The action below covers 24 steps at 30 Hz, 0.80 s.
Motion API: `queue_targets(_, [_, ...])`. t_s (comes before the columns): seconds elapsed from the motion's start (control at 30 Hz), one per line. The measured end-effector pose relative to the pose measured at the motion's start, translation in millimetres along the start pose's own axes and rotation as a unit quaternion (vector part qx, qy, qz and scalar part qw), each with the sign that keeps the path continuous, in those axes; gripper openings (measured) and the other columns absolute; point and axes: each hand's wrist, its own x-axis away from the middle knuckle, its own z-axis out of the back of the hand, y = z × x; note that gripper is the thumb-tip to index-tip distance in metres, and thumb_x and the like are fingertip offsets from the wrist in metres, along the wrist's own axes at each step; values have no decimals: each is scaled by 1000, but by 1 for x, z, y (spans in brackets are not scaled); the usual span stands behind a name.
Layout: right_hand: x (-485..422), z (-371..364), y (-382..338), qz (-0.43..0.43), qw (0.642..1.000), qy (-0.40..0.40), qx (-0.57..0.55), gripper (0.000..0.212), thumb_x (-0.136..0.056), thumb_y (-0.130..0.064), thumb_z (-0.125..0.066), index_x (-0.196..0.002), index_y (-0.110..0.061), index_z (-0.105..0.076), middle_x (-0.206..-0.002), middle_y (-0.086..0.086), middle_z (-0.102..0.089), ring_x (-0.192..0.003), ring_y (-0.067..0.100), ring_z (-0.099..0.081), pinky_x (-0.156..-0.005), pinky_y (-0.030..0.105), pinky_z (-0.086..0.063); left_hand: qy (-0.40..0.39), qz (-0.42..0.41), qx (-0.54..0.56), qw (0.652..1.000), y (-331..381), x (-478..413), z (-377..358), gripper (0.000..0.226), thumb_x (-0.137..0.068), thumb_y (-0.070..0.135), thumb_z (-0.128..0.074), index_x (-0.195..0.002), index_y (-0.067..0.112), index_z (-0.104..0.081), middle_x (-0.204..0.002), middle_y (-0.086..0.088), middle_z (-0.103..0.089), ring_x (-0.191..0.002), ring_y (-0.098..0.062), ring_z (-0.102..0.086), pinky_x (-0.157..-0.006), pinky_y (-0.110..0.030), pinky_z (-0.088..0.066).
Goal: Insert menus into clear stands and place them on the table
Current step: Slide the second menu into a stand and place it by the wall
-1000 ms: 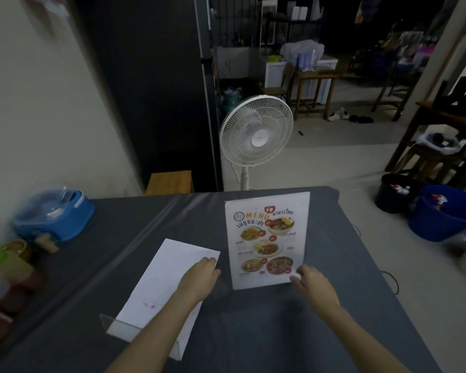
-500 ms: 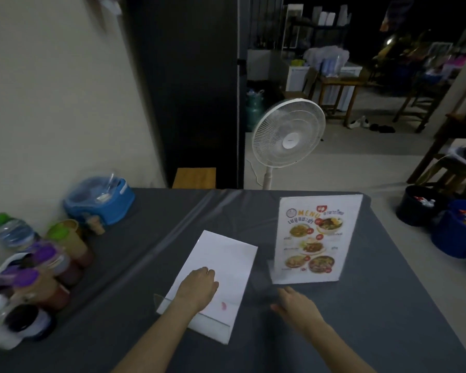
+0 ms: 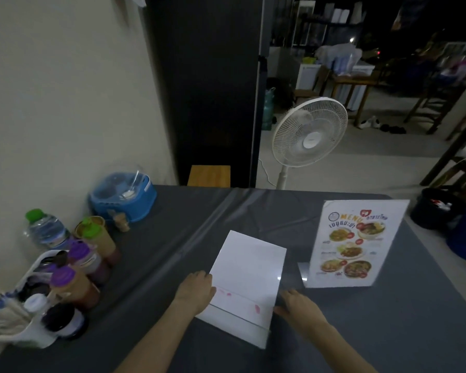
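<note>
A table covered by a smooth, creased dark grey cloth is set against a cream wall in a dim room, with a white pedestal fan on the pale floor beyond. A blue plastic basket, a green-capped water bottle and purple-capped sauce bottles are grouped at the left edge. A clear acrylic stand holding a colourful printed menu is seen upright on the right. A second clear stand with a blank white sheet facing up is lying flat near the front. Its left edge is touched by the left hand, fingers loosely curled; the right hand is spread open at its right edge, gripping nothing.
</note>
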Motion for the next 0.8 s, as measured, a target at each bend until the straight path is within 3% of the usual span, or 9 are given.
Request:
queue_targets(0.13, [-12,1,-1,2,1000,-12,-20,41,-91,-41,-48,-122,-15,-52,-128,7,-57,-114,25,-58,-94,38,-49,-15,3,13,1000,-2,-12,-1,39,-101,30,-33,-124,4,-51,-131,-13,-51,-120,-29,-50,-99,-37,-39])
queue_targets(0.4, [-43,5,5,-14,996,-20,-91,42,-93,-39,-49,-124,-11,-52,-123,7,-58,-113,22,-57,-96,32,-47,-44,33,71,996,-4,-33,-4,39,-99,32,-36,-121,4,-52,-129,-14,-53,-116,-29,-53,-97,-38,-42])
queue_targets(0.5, [-51,3,11,-21,986,-6,-165,19,-92,-37,-53,-90,-19,-58,-90,-2,-60,-83,13,-59,-80,26,-49,-52,46,111,991,-1,-38,-5,40,-100,33,-36,-122,4,-51,-128,-13,-54,-114,-27,-55,-96,-36,-44])
queue_targets(0.57, [-57,2,16,-31,983,4,-182,28,-92,-37,-53,-67,-26,-44,-70,-10,-50,-63,3,-49,-60,17,-43,-46,55,139,988,2,-42,-5,39,-100,33,-37,-122,3,-50,-127,-13,-54,-113,-26,-55,-95,-35,-44])
queue_targets(0.63, [-62,2,20,-35,981,17,-188,34,-93,-36,-52,-63,-27,-38,-64,-13,-45,-57,1,-43,-51,16,-34,-44,62,157,985,4,-44,-5,39,-100,34,-39,-121,3,-50,-126,-13,-54,-113,-26,-55,-96,-34,-44])
queue_targets(0.8, [-70,0,22,-52,981,15,-188,33,-93,-37,-51,-64,-25,-42,-65,-9,-47,-58,5,-47,-52,17,-35,-54,69,177,980,4,-55,-7,42,-100,35,-40,-126,3,-49,-130,-13,-52,-118,-26,-53,-102,-35,-43])
